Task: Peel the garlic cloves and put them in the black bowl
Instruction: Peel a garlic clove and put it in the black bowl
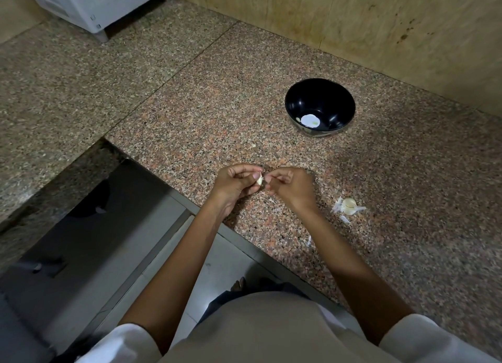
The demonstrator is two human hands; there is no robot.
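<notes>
Left hand (239, 183): I logged it at frame centre, fingers curled round a garlic clove (260, 182).
Right hand (290, 186): just beside, fingertips pinching the clove's skin; I judged peeling to be under way.
Black bowl (320, 107): upper right of centre; pale patch inside, clove or glare I could not tell.
Remaining garlic (348, 205): right of centre on the counter (190, 104), unpeeled by my judgement.

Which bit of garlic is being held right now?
The small clove pinched between the left hand and right hand. The other garlic piece lies untouched on the counter, among loose skins.
</notes>
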